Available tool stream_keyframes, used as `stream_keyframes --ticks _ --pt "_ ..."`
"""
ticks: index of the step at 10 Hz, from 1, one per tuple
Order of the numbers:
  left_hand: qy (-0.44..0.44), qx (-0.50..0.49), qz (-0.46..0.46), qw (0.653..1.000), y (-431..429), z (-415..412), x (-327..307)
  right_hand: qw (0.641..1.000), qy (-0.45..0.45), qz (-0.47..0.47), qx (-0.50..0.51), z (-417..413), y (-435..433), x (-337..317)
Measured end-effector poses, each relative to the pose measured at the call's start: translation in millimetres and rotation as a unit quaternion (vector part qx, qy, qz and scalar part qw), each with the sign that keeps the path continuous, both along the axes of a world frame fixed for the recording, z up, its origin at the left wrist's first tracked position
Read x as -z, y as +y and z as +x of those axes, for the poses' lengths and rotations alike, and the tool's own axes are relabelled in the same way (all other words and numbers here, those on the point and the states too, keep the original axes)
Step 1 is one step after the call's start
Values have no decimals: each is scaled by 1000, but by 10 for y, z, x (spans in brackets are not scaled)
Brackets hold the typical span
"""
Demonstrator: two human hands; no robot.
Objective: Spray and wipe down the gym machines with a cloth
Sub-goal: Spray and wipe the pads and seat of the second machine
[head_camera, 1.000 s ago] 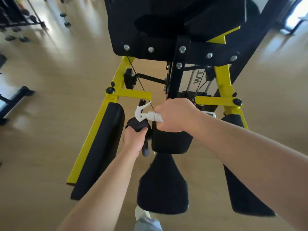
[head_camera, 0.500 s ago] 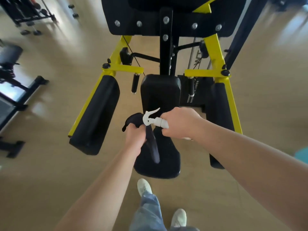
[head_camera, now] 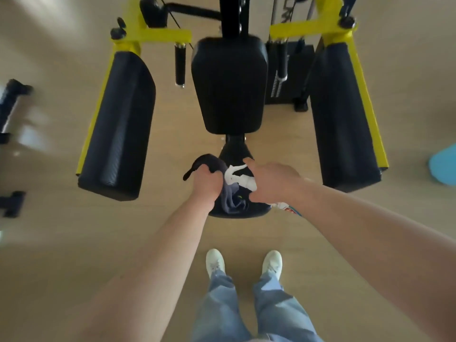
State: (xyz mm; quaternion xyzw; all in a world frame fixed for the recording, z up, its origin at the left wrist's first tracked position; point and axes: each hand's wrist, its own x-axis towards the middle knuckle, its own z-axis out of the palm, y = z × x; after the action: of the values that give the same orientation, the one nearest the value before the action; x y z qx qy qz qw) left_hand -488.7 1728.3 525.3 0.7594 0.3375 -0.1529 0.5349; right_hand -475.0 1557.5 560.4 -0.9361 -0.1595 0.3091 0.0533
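A yellow-framed gym machine (head_camera: 158, 33) with black pads stands in front of me. Its back pad (head_camera: 229, 85) is at the centre, with the seat pad (head_camera: 256, 208) below it. My left hand (head_camera: 206, 181) grips a dark cloth (head_camera: 232, 198) that hangs down over the seat. My right hand (head_camera: 270, 181) holds a white spray bottle (head_camera: 238, 178) with its nozzle pointing left, just above the seat and close to the cloth. Most of the bottle's body is hidden under my hand.
Long black side pads hang at the left (head_camera: 116, 129) and right (head_camera: 343, 119) of the seat. A weight stack (head_camera: 283, 70) sits behind. Other black equipment (head_camera: 12, 99) is at the far left, a blue object (head_camera: 444, 166) at the right edge. My feet (head_camera: 243, 264) stand on the wooden floor.
My view has tilted downward, so the seat and my feet now show. Both hands have come down from in front of the back pad to the seat, still holding the cloth and the bottle.
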Motion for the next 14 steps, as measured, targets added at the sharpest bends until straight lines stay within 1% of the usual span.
stream_keyframes --ticks 1,2,3,4,5,6,7,8,9,10,11,12,13,14 --pt "20 10 -27 999 88 103 210 999 34 -42 -6 -60 75 365" --pt "50 -6 -51 997 179 173 384 995 71 -72 -12 -155 178 675" --pt "62 8 -32 998 293 181 558 994 84 -74 0 -184 242 885" --pt "76 75 11 994 377 171 764 992 97 -72 27 -198 298 1118" --pt "71 134 63 986 440 177 1083 987 128 -61 78 -184 331 1354" --pt "50 163 143 975 381 146 1247 981 148 -40 123 -204 337 1507" --pt "52 334 153 928 347 89 1455 972 161 -23 169 -187 310 1667" --pt "83 477 122 866 456 77 1675 963 173 -8 205 -130 208 1777" --pt "-56 357 152 920 496 119 1842 934 208 52 286 -90 65 1824" --pt "-137 324 259 899 458 165 2003 873 260 167 377 -52 -36 1867" --pt "-18 439 292 850 319 168 2176 784 308 268 468 -28 -91 2007" --pt "20 514 318 796 194 29 2306 716 314 344 520 -51 -86 2101" --pt "-65 536 392 745 255 -145 2487 661 287 415 555 -49 -80 2207" --pt "-171 509 426 728 407 -156 2627 621 296 458 563 -36 -94 2231"
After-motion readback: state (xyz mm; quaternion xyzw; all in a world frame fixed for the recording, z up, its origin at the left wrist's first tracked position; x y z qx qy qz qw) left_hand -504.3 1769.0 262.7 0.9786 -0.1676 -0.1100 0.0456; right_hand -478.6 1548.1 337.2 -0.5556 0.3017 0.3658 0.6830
